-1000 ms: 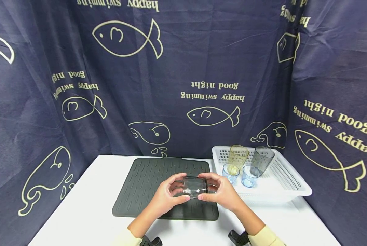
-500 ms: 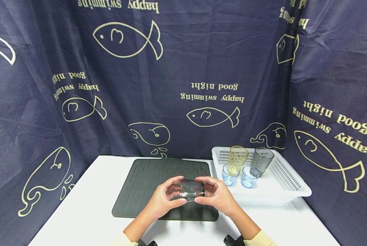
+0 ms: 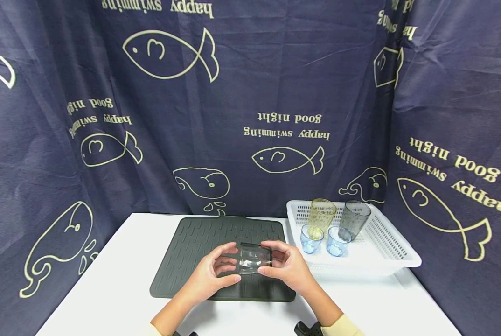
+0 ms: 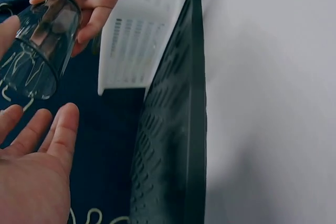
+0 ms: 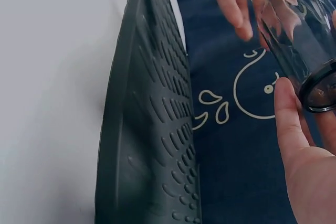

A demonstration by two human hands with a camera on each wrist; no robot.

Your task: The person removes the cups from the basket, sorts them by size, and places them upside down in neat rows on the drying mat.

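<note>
A clear grey-tinted drinking glass (image 3: 253,260) lies on its side in the air over the dark ribbed mat (image 3: 179,266). My right hand (image 3: 287,267) holds it near the thick base, thumb in front and fingers behind. The open rim points toward my left hand (image 3: 206,275), whose fingers are spread and relaxed. A gap shows between those fingertips and the glass (image 4: 44,45) in the left wrist view. From the right wrist, the heavy base of the glass (image 5: 302,35) sits by the right fingers.
A white perforated basket (image 3: 359,269) stands to the right of the mat. Inside are a tall yellow glass (image 3: 321,215), a tall grey glass (image 3: 355,219) and two small blue glasses (image 3: 337,243). A dark blue curtain (image 3: 233,107) hangs behind the white table (image 3: 124,261).
Both hands and the glass have shifted left and slightly nearer. My left hand, earlier gripping the rim end, has let go and drawn away leftward; the right hand keeps its hold.
</note>
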